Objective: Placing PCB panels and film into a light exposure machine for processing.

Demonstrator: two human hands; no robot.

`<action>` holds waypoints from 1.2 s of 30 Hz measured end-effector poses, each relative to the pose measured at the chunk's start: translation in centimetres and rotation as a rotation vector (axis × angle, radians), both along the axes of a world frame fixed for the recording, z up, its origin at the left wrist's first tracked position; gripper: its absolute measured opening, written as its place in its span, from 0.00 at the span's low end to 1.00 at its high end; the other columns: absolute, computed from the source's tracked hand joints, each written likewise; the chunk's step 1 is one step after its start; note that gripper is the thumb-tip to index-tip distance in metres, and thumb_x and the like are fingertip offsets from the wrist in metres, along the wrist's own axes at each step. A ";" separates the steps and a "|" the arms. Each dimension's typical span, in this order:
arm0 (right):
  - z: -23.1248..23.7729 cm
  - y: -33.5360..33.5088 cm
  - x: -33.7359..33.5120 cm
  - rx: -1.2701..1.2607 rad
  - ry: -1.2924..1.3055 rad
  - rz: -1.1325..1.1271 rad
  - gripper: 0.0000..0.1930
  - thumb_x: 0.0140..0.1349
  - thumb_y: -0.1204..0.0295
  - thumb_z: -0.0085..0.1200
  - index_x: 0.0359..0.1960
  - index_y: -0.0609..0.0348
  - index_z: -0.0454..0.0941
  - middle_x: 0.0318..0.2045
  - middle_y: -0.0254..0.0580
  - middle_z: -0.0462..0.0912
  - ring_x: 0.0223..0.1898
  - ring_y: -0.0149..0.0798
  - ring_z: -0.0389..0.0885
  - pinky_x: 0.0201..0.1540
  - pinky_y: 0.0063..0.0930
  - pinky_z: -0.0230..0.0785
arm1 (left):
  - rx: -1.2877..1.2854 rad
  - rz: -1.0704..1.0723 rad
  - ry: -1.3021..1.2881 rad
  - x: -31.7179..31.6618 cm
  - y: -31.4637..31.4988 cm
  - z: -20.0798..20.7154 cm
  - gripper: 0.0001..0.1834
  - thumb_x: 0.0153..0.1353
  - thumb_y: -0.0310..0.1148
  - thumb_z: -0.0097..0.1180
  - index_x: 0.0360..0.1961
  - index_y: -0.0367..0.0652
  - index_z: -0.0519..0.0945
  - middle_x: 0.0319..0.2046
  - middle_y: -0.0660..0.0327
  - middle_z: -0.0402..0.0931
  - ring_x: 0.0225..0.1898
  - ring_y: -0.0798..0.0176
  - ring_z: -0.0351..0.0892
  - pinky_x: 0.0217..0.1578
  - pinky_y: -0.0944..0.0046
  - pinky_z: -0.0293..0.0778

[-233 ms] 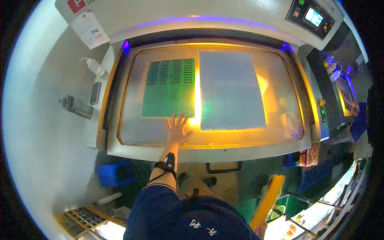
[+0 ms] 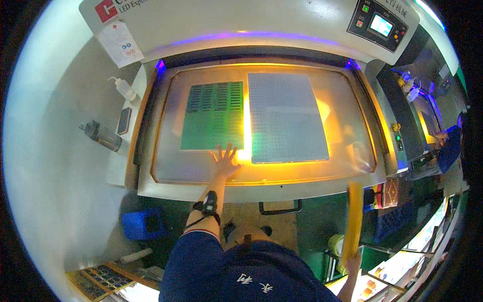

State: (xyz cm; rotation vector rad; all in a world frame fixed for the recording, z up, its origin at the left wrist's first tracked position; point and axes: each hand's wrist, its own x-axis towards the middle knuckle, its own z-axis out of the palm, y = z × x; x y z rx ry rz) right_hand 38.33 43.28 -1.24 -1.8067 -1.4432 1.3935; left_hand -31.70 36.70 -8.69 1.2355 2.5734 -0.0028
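My left hand (image 2: pixel 225 163) lies flat with fingers spread, palm down, on the lit surface of a metal-framed tray (image 2: pixel 347 161). Its fingertips reach the lower right edge of a green panel (image 2: pixel 211 130), which has rows of dark slots in its upper part. To the right of that, past a bright strip of yellow light, lies a larger grey-blue sheet (image 2: pixel 289 121) with a fine pattern. My right hand (image 2: pixel 353 262) is off to the right of my body, wrapped round the lower end of a long yellow bar (image 2: pixel 353 221) held upright. Its fingers are partly hidden.
A control panel with a screen (image 2: pixel 381 26) sits on the machine's upper right. On the left ledge are a white squeeze bottle (image 2: pixel 124 89), a phone (image 2: pixel 124 121) and a clear bottle (image 2: pixel 100 136). A blue stool (image 2: pixel 144 223) stands below. Another person (image 2: pixel 449 148) works at far right.
My right hand has come up and forward with the yellow bar, which now stands more upright and farther right. My left hand keeps its place by the green panel; the view has shifted slightly.
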 end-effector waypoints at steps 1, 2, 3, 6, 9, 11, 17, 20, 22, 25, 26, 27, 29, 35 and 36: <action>3.9 2.5 -4.3 0.035 -0.198 0.235 0.19 0.54 0.78 0.50 0.50 0.62 0.76 0.36 0.53 0.83 0.36 0.52 0.83 0.37 0.44 0.72 | -0.043 0.039 -0.196 0.2 0.7 0.9 0.51 0.58 0.69 0.48 0.76 0.58 0.46 0.77 0.64 0.35 0.76 0.46 0.28 0.69 0.30 0.29; 8.0 4.0 -9.8 0.175 -0.682 0.475 0.22 0.51 0.80 0.51 0.51 0.61 0.77 0.40 0.55 0.84 0.42 0.54 0.84 0.41 0.41 0.74 | -0.042 0.037 -0.192 0.5 0.6 1.1 0.51 0.58 0.69 0.48 0.76 0.58 0.46 0.77 0.64 0.35 0.76 0.46 0.28 0.69 0.30 0.29; 7.6 5.7 -11.8 0.402 -0.509 0.586 0.25 0.48 0.81 0.53 0.52 0.57 0.78 0.46 0.51 0.83 0.49 0.51 0.82 0.49 0.37 0.73 | 0.201 -0.104 -0.442 0.8 0.8 1.0 0.52 0.58 0.66 0.52 0.76 0.56 0.45 0.77 0.61 0.35 0.76 0.44 0.28 0.69 0.31 0.29; 8.9 9.3 -21.7 0.770 -0.752 1.115 0.26 0.48 0.78 0.58 0.53 0.48 0.78 0.55 0.38 0.80 0.56 0.50 0.77 0.59 0.46 0.70 | 0.199 -0.594 -0.426 4.9 -0.8 6.7 0.55 0.56 0.57 0.62 0.76 0.55 0.43 0.76 0.59 0.38 0.75 0.39 0.33 0.70 0.36 0.43; 8.1 9.1 -34.6 0.754 -0.557 1.447 0.29 0.52 0.75 0.57 0.60 0.48 0.73 0.60 0.35 0.75 0.64 0.50 0.69 0.65 0.48 0.62 | -0.194 -0.482 -0.409 4.8 -7.3 9.8 0.50 0.55 0.49 0.63 0.74 0.56 0.50 0.75 0.60 0.46 0.72 0.35 0.49 0.67 0.38 0.57; 2.8 7.9 -40.9 0.777 -0.445 1.531 0.28 0.57 0.72 0.52 0.63 0.50 0.69 0.64 0.38 0.71 0.66 0.49 0.66 0.69 0.50 0.56 | -0.183 -0.213 -0.407 0.7 -12.1 5.2 0.45 0.55 0.38 0.62 0.73 0.53 0.55 0.73 0.61 0.53 0.67 0.33 0.59 0.66 0.35 0.57; -2.9 7.0 -52.6 0.819 -0.495 1.609 0.28 0.62 0.70 0.47 0.67 0.55 0.64 0.67 0.43 0.66 0.69 0.49 0.62 0.70 0.51 0.52 | -0.216 -0.403 -0.109 -9.0 -15.3 4.4 0.43 0.54 0.29 0.57 0.73 0.47 0.56 0.72 0.61 0.57 0.66 0.32 0.59 0.65 0.38 0.57; -3.5 11.0 -60.6 0.824 -0.474 1.595 0.28 0.61 0.71 0.48 0.65 0.57 0.65 0.66 0.45 0.68 0.68 0.50 0.62 0.70 0.51 0.53 | -0.242 -0.392 -0.099 -17.3 -9.2 5.0 0.42 0.54 0.28 0.56 0.72 0.46 0.56 0.71 0.60 0.57 0.67 0.31 0.56 0.65 0.38 0.56; -4.4 16.5 -69.2 0.841 -0.484 1.609 0.25 0.59 0.71 0.48 0.61 0.59 0.68 0.61 0.47 0.71 0.65 0.53 0.65 0.68 0.53 0.56 | -0.225 -0.391 -0.034 -25.8 -5.0 2.9 0.43 0.52 0.25 0.55 0.72 0.47 0.57 0.72 0.59 0.56 0.67 0.33 0.57 0.66 0.40 0.56; -6.2 27.6 -82.2 0.956 -0.546 1.547 0.27 0.52 0.73 0.54 0.58 0.57 0.70 0.51 0.50 0.77 0.57 0.55 0.72 0.63 0.53 0.62 | -0.116 -0.256 -0.200 -38.7 7.4 3.8 0.43 0.51 0.22 0.55 0.71 0.48 0.58 0.72 0.59 0.55 0.68 0.36 0.57 0.67 0.43 0.57; -4.9 29.5 -87.4 0.906 -0.578 1.546 0.28 0.52 0.75 0.53 0.59 0.56 0.70 0.54 0.49 0.77 0.60 0.53 0.71 0.65 0.50 0.60 | -0.112 -0.175 -0.193 -42.7 9.9 3.7 0.43 0.51 0.22 0.55 0.71 0.48 0.58 0.72 0.59 0.55 0.68 0.37 0.57 0.68 0.44 0.57; -5.0 31.3 -90.9 1.116 -0.484 1.420 0.29 0.52 0.77 0.50 0.60 0.55 0.69 0.59 0.47 0.74 0.63 0.51 0.69 0.68 0.49 0.56 | -0.048 -0.206 -0.074 -46.5 11.4 2.6 0.42 0.51 0.22 0.56 0.70 0.47 0.59 0.71 0.58 0.56 0.68 0.36 0.57 0.67 0.43 0.57; -6.8 34.2 -93.7 1.144 -0.472 1.351 0.29 0.53 0.78 0.49 0.61 0.56 0.69 0.60 0.47 0.73 0.63 0.50 0.68 0.69 0.49 0.55 | 0.042 -0.249 0.034 -50.5 14.6 0.1 0.42 0.51 0.23 0.56 0.70 0.46 0.59 0.71 0.57 0.57 0.68 0.35 0.57 0.67 0.43 0.57; -8.0 24.0 -81.5 0.941 -0.599 1.480 0.30 0.58 0.71 0.47 0.65 0.59 0.65 0.65 0.48 0.67 0.68 0.54 0.61 0.71 0.52 0.50 | -0.011 -0.257 -0.053 -38.1 4.8 0.9 0.37 0.57 0.24 0.51 0.70 0.45 0.60 0.70 0.53 0.58 0.67 0.31 0.57 0.67 0.39 0.56; -8.0 20.0 -76.2 0.884 -0.489 1.489 0.28 0.58 0.71 0.48 0.63 0.59 0.68 0.64 0.49 0.68 0.66 0.56 0.63 0.70 0.55 0.53 | -0.106 -0.322 -0.096 -34.0 -0.3 1.0 0.35 0.59 0.27 0.48 0.70 0.44 0.60 0.70 0.53 0.59 0.67 0.28 0.56 0.65 0.36 0.56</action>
